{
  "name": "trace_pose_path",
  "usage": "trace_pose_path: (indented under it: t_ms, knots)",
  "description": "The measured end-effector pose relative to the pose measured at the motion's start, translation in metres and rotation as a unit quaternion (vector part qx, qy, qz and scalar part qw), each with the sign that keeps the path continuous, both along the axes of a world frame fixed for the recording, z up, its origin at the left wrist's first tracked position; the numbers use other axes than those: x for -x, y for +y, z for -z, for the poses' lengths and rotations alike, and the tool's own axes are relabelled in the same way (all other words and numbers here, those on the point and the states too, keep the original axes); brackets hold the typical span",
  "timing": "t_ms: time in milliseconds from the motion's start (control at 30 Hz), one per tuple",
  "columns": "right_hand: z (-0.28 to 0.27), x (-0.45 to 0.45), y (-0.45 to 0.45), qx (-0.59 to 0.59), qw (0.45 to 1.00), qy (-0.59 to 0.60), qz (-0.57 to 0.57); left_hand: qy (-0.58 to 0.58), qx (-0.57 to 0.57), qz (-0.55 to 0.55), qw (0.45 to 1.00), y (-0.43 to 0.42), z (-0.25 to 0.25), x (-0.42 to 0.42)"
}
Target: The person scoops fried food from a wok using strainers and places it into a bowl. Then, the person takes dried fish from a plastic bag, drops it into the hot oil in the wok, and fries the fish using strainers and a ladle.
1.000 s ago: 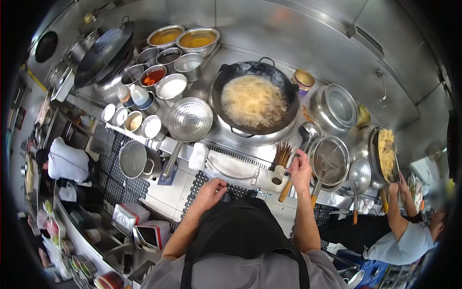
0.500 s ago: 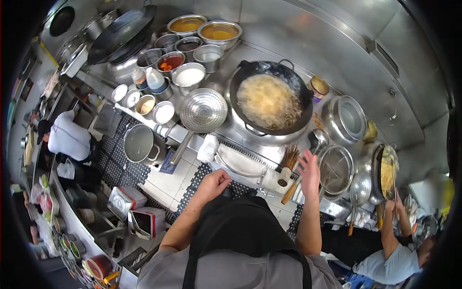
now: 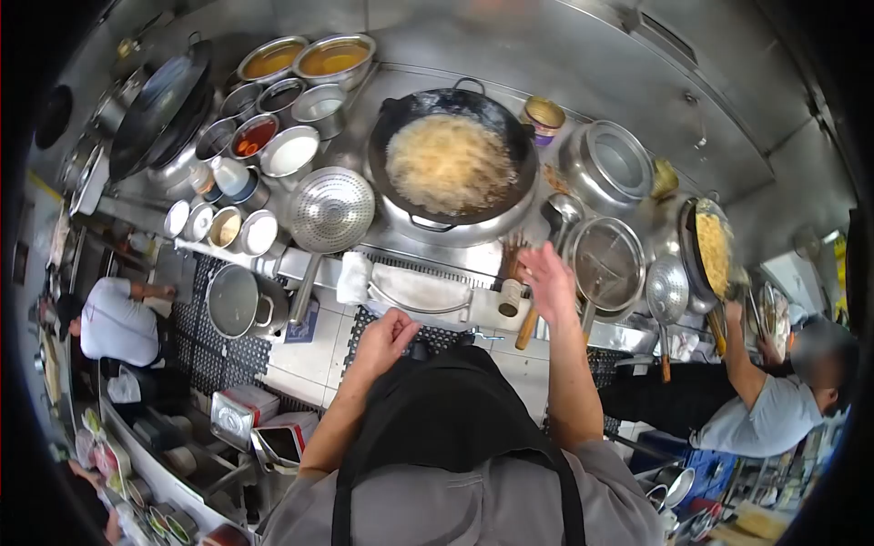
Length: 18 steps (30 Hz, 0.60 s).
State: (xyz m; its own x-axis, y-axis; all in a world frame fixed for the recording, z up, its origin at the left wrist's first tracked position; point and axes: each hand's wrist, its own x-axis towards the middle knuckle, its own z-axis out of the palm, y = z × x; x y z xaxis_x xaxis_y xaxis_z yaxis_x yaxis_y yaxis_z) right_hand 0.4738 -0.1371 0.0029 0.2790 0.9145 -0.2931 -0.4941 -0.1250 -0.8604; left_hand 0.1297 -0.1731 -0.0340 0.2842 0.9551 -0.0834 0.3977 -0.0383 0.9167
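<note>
My right hand is raised in front of the stove edge, its fingers apart and holding nothing. Close beside it are a bamboo wok brush and the wooden handle of a tool. My left hand hangs before my apron, its fingers curled in with nothing visible in them. Beyond my hands, a big black wok on the range holds bubbling oil with pale golden food. Left of the wok rests a perforated strainer, its handle reaching over the front edge. A folded white cloth lies on the rail.
Metal bowls of sauces and seasonings stand at the left, including an orange liquid. Right of the wok are a ladle, a round mesh sieve and a steel pot. A co-worker works at another wok; another person is at left.
The view has turned right, so the stove things sit further left. My right hand has come nearer the brush. The co-worker at right now has one arm drawn back from the wok.
</note>
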Motion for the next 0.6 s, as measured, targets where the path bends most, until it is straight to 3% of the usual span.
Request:
trace_pose_path:
  t_ms: [67, 133, 200, 267, 300, 333, 367, 433, 467, 533, 600]
  knots:
    - [0.021, 0.001, 0.000, 0.026, 0.979, -0.179, 0.096, 0.004, 0.003, 0.000, 1.000, -0.001, -0.003, 0.001]
    - [0.063, -0.020, -0.004, -0.012, 0.875, -0.462, 0.143, 0.026, -0.022, -0.002, 0.999, -0.003, -0.009, 0.004]
    - [0.047, -0.011, -0.014, -0.020, 0.860, -0.493, 0.131, 0.039, -0.039, -0.013, 0.998, -0.005, -0.010, 0.007]
    - [0.048, -0.015, -0.019, 0.008, 0.804, -0.588, 0.088, 0.046, -0.039, -0.011, 0.998, -0.006, -0.012, 0.013]
    - [0.044, -0.017, -0.022, 0.051, 0.813, -0.579, 0.025, 0.040, -0.042, -0.016, 0.998, -0.007, -0.008, 0.016]
    - [0.060, -0.021, -0.018, -0.081, 0.845, -0.529, 0.007, 0.032, -0.045, -0.015, 0.998, -0.008, -0.003, 0.018]
    - [0.057, -0.016, -0.016, -0.083, 0.846, -0.527, 0.001, 0.051, -0.030, -0.010, 0.998, -0.009, -0.010, 0.021]
    - [0.032, -0.007, -0.020, 0.058, 0.825, -0.560, -0.048, 0.026, -0.058, -0.019, 0.998, -0.011, 0.000, 0.024]
    - [0.051, -0.016, -0.014, -0.012, 0.840, -0.542, -0.031, 0.001, -0.087, -0.028, 0.996, -0.012, 0.005, 0.025]
    - [0.046, -0.013, -0.009, -0.002, 0.877, -0.479, -0.039, 0.004, -0.091, -0.018, 0.996, -0.013, 0.014, 0.028]
    - [0.039, -0.008, -0.007, -0.024, 0.879, -0.474, -0.036, 0.013, -0.140, -0.019, 0.990, -0.014, 0.020, 0.031]
